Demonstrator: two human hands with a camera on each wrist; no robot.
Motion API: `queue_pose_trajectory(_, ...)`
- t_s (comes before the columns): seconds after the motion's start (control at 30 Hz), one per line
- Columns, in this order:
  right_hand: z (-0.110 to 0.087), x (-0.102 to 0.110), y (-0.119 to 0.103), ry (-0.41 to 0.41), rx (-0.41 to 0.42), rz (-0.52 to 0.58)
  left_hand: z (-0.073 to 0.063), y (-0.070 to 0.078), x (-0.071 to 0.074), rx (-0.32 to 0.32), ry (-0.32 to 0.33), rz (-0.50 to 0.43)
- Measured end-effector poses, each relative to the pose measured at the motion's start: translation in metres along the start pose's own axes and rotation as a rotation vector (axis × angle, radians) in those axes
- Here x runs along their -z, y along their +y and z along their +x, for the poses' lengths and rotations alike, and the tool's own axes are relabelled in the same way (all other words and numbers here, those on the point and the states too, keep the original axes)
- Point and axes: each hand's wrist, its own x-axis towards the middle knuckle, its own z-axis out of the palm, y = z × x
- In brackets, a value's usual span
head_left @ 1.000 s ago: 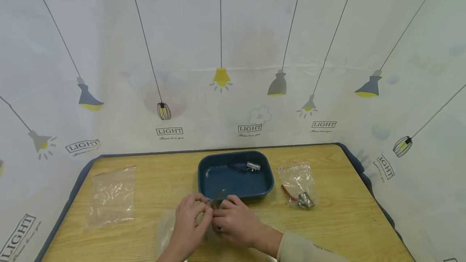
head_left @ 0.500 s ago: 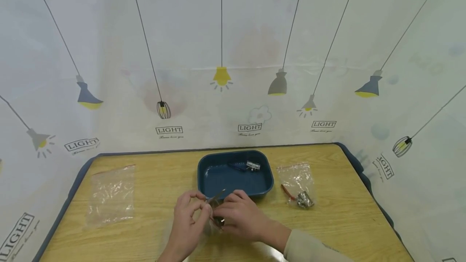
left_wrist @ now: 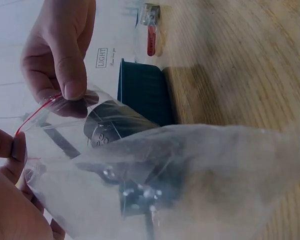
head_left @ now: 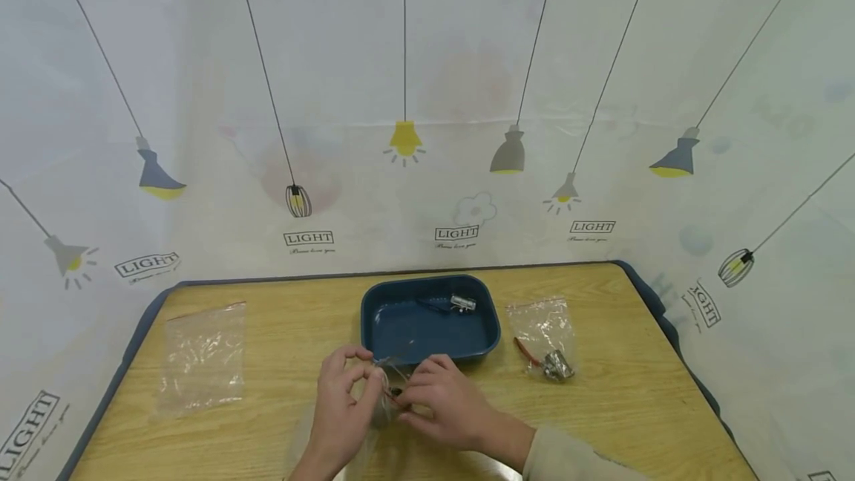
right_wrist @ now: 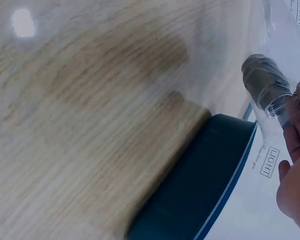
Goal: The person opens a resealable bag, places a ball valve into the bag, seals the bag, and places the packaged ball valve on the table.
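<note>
Transparent plastic bag [left_wrist: 235, 175] with a red seal line shows a dark cylinder [left_wrist: 102, 117] through its film. Left hand [head_left: 344, 403] and right hand [head_left: 450, 403], fingers bent, pinch its edge.

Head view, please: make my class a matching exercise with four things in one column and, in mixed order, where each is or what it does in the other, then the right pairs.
Column one
1. flat bag
2. silver piece
3. metal item with a red part
4. left hand

Column two
A. in the blue tray
B. pinches the rim of the clear bag
C. on the table's left side
D. right of the tray

Pairs: 1-C, 2-A, 3-D, 4-B
</note>
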Motion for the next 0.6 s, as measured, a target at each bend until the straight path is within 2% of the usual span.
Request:
queue_pose_trajectory(0.23, 0.005, 0.0, 0.002, 0.018, -0.079, -0.011, 0.009, -0.004, 0.002, -0.01, 0.014, 0.01)
queue_pose_trajectory(0.4, 0.008, 0.005, 0.003, 0.094, -0.101, 0.003, 0.015, -0.006, 0.004, -0.012, 0.033, 0.016)
queue_pose_trajectory(0.6, 0.015, 0.016, 0.005, 0.21, -0.097, 0.023, 0.021, -0.003, 0.005, -0.029, 0.088, 0.007)
